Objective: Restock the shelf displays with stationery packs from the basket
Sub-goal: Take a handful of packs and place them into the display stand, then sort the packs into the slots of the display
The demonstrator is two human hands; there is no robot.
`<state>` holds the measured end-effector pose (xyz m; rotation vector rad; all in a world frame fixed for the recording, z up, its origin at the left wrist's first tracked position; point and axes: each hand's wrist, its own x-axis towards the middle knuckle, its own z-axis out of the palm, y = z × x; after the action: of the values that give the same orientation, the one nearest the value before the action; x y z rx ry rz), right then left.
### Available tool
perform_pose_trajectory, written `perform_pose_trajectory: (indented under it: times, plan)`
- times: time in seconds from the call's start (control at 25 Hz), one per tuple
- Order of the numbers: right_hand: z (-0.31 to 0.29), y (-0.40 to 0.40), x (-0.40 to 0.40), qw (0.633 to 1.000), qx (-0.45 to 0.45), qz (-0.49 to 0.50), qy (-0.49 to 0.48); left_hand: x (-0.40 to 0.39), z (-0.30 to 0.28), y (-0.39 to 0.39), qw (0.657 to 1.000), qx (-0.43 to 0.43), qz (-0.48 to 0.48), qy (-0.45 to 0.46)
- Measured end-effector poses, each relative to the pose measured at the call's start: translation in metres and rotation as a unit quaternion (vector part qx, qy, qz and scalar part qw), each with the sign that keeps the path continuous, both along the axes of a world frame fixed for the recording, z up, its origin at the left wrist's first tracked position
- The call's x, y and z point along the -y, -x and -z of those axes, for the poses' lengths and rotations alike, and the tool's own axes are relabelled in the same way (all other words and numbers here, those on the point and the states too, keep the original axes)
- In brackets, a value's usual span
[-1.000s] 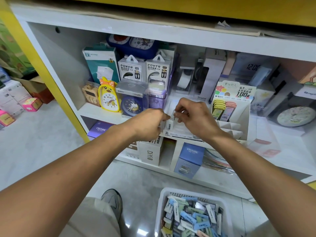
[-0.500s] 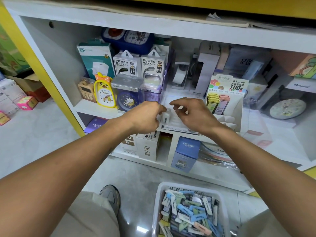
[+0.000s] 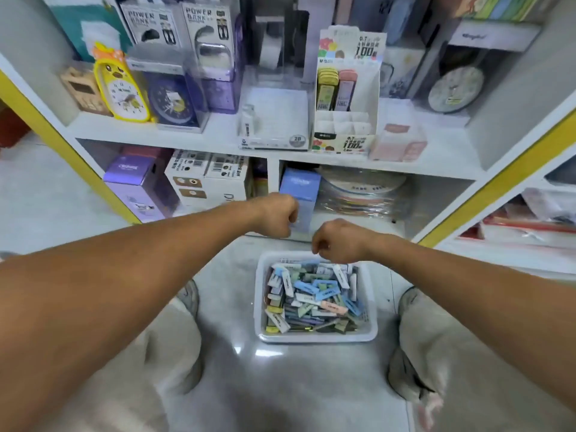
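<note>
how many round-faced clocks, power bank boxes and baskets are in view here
round-faced clocks: 3 (yellow duck-shaped plastic one, dark blue one in a clear box, pale one at far right)
white cardboard power bank boxes: 2
white plastic basket: 1
total: 6

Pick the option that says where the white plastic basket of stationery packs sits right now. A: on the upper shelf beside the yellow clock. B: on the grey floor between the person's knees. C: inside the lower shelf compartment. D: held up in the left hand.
B: the white plastic basket rests on the grey floor, below both hands and in front of the shelf.
</note>
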<state>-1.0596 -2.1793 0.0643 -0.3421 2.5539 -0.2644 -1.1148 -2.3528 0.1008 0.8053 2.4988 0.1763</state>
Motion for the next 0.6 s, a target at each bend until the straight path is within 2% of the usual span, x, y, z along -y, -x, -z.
perform_pose_trajectory:
  times: [0.16, 0.28, 0.44, 0.6]
  plan:
    - [0.087, -0.045, -0.029, 0.991, 0.097, 0.074, -0.061, -0.021, 0.074, -0.032, 0.994, 0.078, -0.002, 0.076]
    - [0.135, -0.071, -0.044, 0.983, 0.117, 0.125, -0.071, -0.026, 0.133, -0.059, 0.987, 0.114, -0.012, 0.11]
    - [0.183, -0.09, -0.044, 0.972, 0.091, 0.211, -0.038, -0.019, 0.192, -0.073, 0.98, 0.149, -0.07, 0.11]
    - [0.211, -0.091, -0.033, 0.962, 0.024, 0.273, -0.016, -0.02, 0.219, -0.072, 0.98, 0.125, -0.129, 0.086]
